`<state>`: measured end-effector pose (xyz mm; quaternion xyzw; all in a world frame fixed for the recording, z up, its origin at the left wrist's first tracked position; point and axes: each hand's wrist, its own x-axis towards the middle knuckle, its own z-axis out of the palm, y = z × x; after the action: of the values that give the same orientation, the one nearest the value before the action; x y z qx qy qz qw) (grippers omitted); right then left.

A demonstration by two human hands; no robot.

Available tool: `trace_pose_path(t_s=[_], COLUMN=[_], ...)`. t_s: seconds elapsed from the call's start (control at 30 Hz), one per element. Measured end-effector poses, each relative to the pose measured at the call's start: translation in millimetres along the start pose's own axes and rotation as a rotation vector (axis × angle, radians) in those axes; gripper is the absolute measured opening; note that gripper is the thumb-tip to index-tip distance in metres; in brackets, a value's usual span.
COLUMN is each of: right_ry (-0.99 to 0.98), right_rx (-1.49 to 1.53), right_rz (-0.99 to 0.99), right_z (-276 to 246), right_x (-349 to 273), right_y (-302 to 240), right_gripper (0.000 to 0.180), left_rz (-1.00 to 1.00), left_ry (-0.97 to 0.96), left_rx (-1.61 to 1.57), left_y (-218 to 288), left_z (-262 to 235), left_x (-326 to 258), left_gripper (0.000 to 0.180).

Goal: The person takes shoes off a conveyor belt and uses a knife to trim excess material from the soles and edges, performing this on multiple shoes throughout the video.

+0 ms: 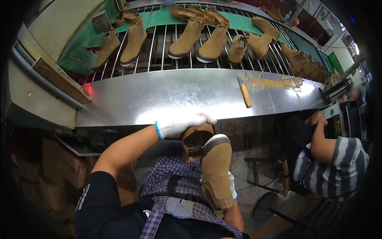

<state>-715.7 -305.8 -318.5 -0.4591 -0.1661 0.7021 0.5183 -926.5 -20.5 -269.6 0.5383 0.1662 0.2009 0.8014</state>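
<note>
My left hand (pixel 185 124), in a white glove with a blue cuff, is closed over the top of a brown shoe sole (pixel 186 148). The sole's hollow, ribbed inside shows. Right beside it a tan ankle boot (pixel 217 167) is held toe up, with a dark and white band round its lower edge. My right hand (pixel 232 184), also gloved, grips the boot from behind; most of its fingers are hidden. Both pieces are in front of my checked apron (pixel 169 175), just short of the metal ledge.
Beyond the steel ledge (pixel 167 95), several tan boots (pixel 185 40) and brown soles stand on a rod conveyor (pixel 159 47). A wooden-handled knife (pixel 245 93) lies on the ledge near brown tape (pixel 274 82). A co-worker in a striped shirt (pixel 338 171) sits at right. Cartons (pixel 59 167) are stacked at left.
</note>
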Motion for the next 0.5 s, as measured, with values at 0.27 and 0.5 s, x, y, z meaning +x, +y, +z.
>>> trace_pose_path(t_s=[0.27, 0.5], right_ry=[-0.117, -0.105], right_rx=[-0.191, -0.275], right_rz=[0.104, 0.089], right_z=[-28, -30], right_x=[5, -18], right_y=[17, 24], right_gripper=[0.102, 0.102], left_rz=[-0.459, -0.382], left_ry=[0.277, 0.198], left_rx=[-0.548, -0.702], left_y=[-18, -31], left_z=[24, 20], left_x=[3, -2], left_gripper=[0.052, 0.058])
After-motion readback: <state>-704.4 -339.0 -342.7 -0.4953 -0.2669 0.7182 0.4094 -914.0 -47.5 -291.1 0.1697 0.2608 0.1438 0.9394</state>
